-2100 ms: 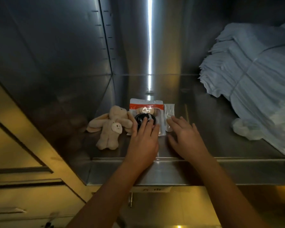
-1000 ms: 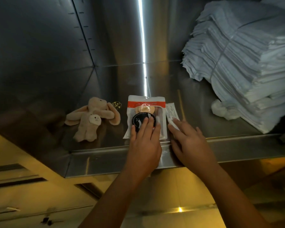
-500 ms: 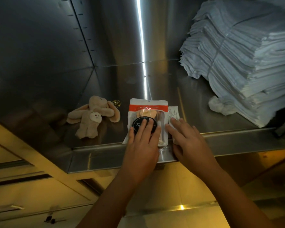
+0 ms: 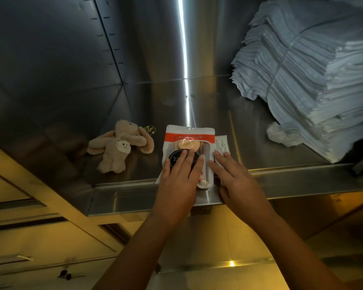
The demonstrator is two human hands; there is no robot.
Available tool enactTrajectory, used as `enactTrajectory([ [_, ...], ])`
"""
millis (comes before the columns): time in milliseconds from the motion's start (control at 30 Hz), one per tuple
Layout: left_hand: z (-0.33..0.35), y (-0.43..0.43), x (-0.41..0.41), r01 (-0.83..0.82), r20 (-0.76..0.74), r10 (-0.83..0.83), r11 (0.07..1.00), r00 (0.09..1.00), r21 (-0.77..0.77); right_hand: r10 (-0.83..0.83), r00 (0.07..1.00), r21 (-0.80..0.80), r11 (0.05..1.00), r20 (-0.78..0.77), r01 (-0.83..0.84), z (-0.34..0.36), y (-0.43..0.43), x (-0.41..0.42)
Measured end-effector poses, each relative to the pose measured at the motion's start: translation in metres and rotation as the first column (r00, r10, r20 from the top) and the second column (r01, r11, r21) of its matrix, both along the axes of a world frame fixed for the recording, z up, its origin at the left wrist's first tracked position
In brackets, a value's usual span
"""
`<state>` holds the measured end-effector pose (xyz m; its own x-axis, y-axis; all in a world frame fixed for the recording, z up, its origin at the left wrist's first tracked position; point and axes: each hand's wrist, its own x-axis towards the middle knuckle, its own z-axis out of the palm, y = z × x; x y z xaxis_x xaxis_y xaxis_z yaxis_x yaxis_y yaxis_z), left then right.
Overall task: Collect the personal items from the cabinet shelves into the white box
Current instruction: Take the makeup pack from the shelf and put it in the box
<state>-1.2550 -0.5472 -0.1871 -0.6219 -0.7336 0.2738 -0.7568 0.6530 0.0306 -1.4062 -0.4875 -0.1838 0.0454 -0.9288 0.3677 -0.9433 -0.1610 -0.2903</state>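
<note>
Print on pouch [image 4: 189, 133] and slip [image 4: 221, 144] too blurred to read.

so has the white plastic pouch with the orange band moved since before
Yes, the pouch slid forward toward the steel shelf's front lip, its near end now reaching that lip.

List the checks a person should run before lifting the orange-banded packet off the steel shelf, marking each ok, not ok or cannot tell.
1. Left hand on the packet: ok, its straight fingers lie flat on top.
2. Packet gripped for lifting: not ok, no finger curls round it yet.
3. Packet within easy reach: ok, its near edge lies at the front lip of the shelf.
4. Right hand on the paper slip: ok, its fingertips rest on the slip beside the packet.
5. Plush rabbit clear of the packet: ok, it lies apart to the left.
6. White box ready to receive: cannot tell, it is not in view.
</note>
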Motion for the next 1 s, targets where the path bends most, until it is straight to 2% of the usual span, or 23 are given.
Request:
enactTrajectory([
  [333,0.006,0.008,0.009,0.054,-0.083,-0.07,0.982,0.994,-0.181,0.001,1.0,-0.09,0.996,0.013,0.0,-0.009,0.004,0.01],
  [533,0.008,0.009,0.023,0.058,-0.137,-0.099,0.958,0.986,-0.279,0.061,0.998,-0.094,0.994,-0.012,-0.062,-0.005,0.006,0.016],
  [1000,0.015,0.067,0.069,0.001,-0.196,-0.079,0.929,0.978,-0.371,0.152,0.974,-0.228,0.955,-0.171,-0.189,0.012,0.048,0.043],
])
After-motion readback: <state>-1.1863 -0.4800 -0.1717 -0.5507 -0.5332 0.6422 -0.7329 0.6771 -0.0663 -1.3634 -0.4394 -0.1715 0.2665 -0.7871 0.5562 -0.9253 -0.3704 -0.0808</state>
